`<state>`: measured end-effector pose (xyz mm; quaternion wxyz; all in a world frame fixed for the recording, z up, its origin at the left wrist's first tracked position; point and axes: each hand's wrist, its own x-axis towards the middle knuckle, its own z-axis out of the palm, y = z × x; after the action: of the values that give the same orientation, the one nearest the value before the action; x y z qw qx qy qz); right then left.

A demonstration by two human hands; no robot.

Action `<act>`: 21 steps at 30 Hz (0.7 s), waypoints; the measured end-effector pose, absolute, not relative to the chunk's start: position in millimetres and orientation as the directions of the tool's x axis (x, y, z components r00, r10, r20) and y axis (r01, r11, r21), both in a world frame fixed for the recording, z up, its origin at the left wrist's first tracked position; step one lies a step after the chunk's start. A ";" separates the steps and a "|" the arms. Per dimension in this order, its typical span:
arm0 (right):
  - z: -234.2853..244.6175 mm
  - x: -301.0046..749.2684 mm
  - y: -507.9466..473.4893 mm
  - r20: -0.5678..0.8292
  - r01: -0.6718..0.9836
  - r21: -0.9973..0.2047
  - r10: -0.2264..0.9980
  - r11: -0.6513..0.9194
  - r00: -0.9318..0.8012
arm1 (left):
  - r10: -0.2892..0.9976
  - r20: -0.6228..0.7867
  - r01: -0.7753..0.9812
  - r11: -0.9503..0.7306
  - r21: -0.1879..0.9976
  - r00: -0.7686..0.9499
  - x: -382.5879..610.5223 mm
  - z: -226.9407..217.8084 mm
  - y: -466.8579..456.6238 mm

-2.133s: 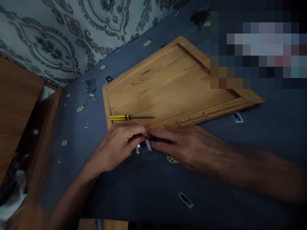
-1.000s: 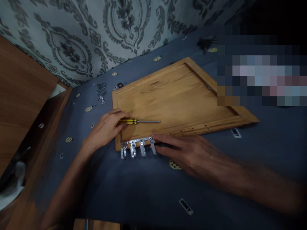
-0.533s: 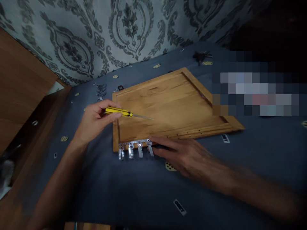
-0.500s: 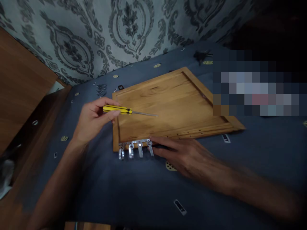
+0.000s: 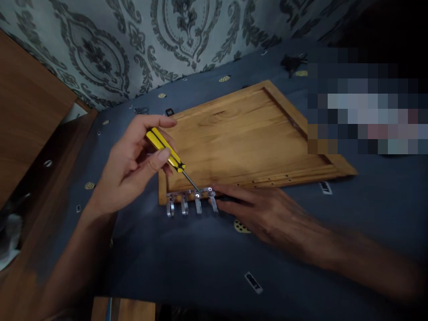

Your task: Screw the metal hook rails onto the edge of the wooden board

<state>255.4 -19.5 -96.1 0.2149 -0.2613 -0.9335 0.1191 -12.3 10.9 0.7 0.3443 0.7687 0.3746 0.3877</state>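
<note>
"How far along does it look?"

"Partway, I'd judge. The hook strip [image 5: 198, 206] lies along the lower-left edge of the wooden panel [image 5: 234, 138], screw heads showing; the holes [image 5: 290, 180] farther right carry no hardware. Screw tightness I can't tell."

"And the fingers?"

"The left hand [image 5: 123, 174], left of centre, clamps the screwdriver [image 5: 163, 147] between thumb and fingers, its tip at the third hook from left. The right hand [image 5: 264, 209] has fingertips at the strip's right end; whether they pinch it, I can't tell."

Close head-worn view, forward-down onto both hands [image 5: 129, 167] [image 5: 264, 207]
</note>
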 end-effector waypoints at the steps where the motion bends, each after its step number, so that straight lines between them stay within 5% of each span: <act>1: -95.3 255.4 -19.7 0.344 0.432 -0.335 0.535 0.838 -0.772 | 0.846 0.320 0.338 -0.477 0.811 0.427 -9.7 1.4 8.4; 21: -96.7 254.9 -18.8 0.337 0.439 -0.346 0.547 0.829 -0.767 | 0.898 0.260 0.423 -0.402 0.812 0.355 -0.5 -8.7 3.0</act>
<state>254.9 -18.8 -96.7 0.2160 -0.2645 -0.9316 0.1243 -0.5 3.0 -8.7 0.3282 0.7548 0.4374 0.3621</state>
